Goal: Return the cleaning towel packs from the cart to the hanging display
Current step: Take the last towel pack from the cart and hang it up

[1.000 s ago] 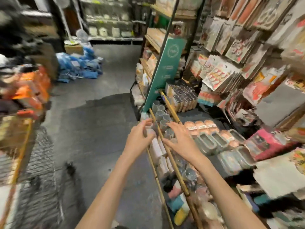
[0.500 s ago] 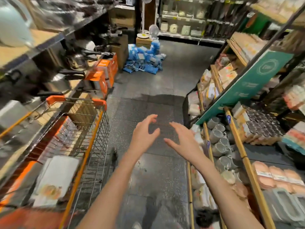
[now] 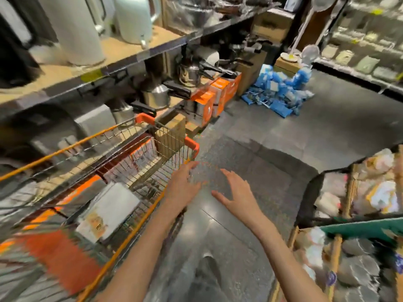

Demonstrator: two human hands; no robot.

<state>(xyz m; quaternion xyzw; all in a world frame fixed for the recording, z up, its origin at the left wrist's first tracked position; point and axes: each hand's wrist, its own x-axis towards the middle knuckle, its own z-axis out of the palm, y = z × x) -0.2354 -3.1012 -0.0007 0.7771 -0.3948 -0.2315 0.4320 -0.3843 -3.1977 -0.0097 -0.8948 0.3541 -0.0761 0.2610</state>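
My left hand [image 3: 182,188] hangs in the air with its fingers spread loose and nothing in it, right over the orange-trimmed rim of the wire shopping cart [image 3: 152,205]. My right hand [image 3: 237,196] floats just beside it over the dark speckled floor [image 3: 283,149], palm down, fingers straight and relaxed, thumb out to the side, also carrying nothing. The two hands are close together but apart. Down in the cart basket to my left lies a flat white cleaning towel pack with a small orange picture on its lower corner [image 3: 109,212], resting on the wire bottom; blur hides the details of its print. Beyond the cart stands a wooden-boarded metal shelf rack [image 3: 130,53] with pale tall jugs [image 3: 135,18] on top and steel pots with black handles [image 3: 157,95] below, next to orange boxes [image 3: 205,103]. Farther along the aisle a heap of blue packets [image 3: 277,90] sits on the floor. At my right edge, low wooden-edged shelves [image 3: 346,192] carry blurred wrapped goods.
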